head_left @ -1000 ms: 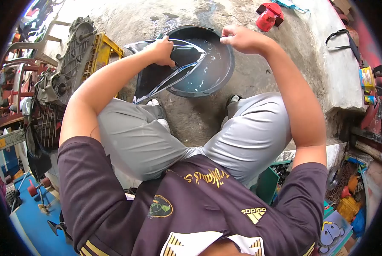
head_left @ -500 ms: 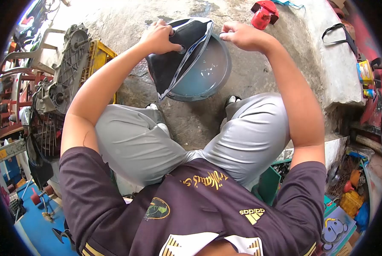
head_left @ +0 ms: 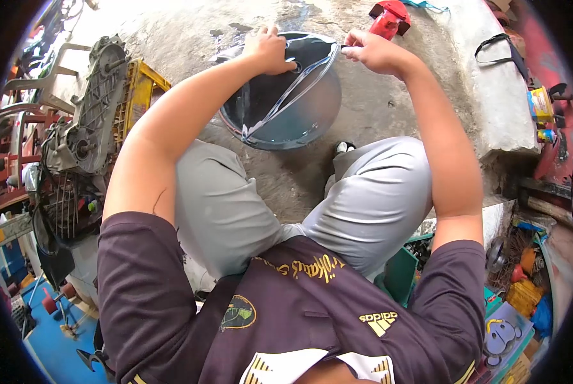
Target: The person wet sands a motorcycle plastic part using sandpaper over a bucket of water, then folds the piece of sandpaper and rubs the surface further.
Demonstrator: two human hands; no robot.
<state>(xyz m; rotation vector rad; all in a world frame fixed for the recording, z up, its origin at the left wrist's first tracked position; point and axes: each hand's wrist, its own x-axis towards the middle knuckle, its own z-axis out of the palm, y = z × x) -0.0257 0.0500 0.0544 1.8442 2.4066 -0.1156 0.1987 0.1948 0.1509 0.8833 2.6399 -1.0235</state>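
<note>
Your right hand (head_left: 377, 52) pinches a small dark bit (head_left: 343, 46), fingertips together. Your left hand (head_left: 267, 52) spreads over the dark, shiny-edged piece (head_left: 264, 96) just left of that pinch; I can't tell whether it clamps. Under that piece sits the basin (head_left: 299, 142).

Black sheet (head_left: 264, 93) now farther across basin (head_left: 299, 143)

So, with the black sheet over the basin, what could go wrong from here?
The sheet might slip from the left hand into the cloudy water, since the basin is right below. The right shoe is near the basin, so a shift of that foot could perhaps bump the rim and spill water.
</note>
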